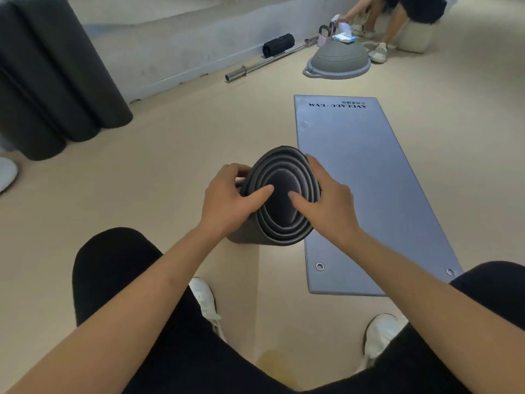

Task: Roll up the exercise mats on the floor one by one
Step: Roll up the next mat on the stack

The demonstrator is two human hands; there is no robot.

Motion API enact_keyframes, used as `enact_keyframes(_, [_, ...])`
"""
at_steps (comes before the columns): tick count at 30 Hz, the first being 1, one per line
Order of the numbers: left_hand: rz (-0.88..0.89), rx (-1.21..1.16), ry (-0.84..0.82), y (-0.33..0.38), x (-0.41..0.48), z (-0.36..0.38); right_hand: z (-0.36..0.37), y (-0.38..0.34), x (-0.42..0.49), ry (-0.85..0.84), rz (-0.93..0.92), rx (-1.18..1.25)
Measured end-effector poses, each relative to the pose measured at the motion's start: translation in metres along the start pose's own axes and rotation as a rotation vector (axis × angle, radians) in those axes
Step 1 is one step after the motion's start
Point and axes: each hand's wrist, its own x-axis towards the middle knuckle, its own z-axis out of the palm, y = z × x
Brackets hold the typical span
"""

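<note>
A pale beige floor (159,166) fills the room under soft, even light. A barbell (270,62) lies along the foot of the far grey wall (170,44), with a black roller (277,44) just behind it. A grey dome (338,59) sits far right. Beyond it a person (412,7) bends by a pale pouf (414,36).

One printed name on the flat mat

The flat mat (369,194) carries black lettering (337,105) near its far short edge, printed in serif capitals and seen upside down from the head view. It appears to read "AVOCADO · GYM", with a dot between the two words. Just beside it, at the same edge, sits a short row of smaller black characters, too small and blurred to make out. Nothing else here can be read.
</note>
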Motion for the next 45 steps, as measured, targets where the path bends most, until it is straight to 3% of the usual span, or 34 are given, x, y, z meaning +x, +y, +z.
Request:
enact_keyframes(9, [-0.151,-0.030,-0.156,0.022,0.150,0.005,-0.022,0.023,0.139,-0.151,0.110,0.118])
enact_keyframes(12, [-0.207,0.001,-0.152,0.032,0.161,0.007,-0.030,0.020,0.155,-0.218,0.196,0.207])
enact_keyframes(17, [-0.292,0.026,-0.172,0.053,0.145,-0.006,-0.035,0.000,0.142,-0.191,0.431,0.322])
enact_keyframes(32, [-0.619,-0.178,-0.174,0.219,0.131,-0.212,-0.140,-0.265,0.242,-0.681,0.422,-0.014])
enact_keyframes(38, [-0.674,-0.190,-0.155,0.233,0.153,-0.300,-0.118,-0.349,0.276,-0.694,0.405,-0.056])
enact_keyframes(45, [-0.649,-0.081,-0.087,0.222,0.223,-0.345,-0.062,-0.364,0.332,-0.647,0.365,-0.036])
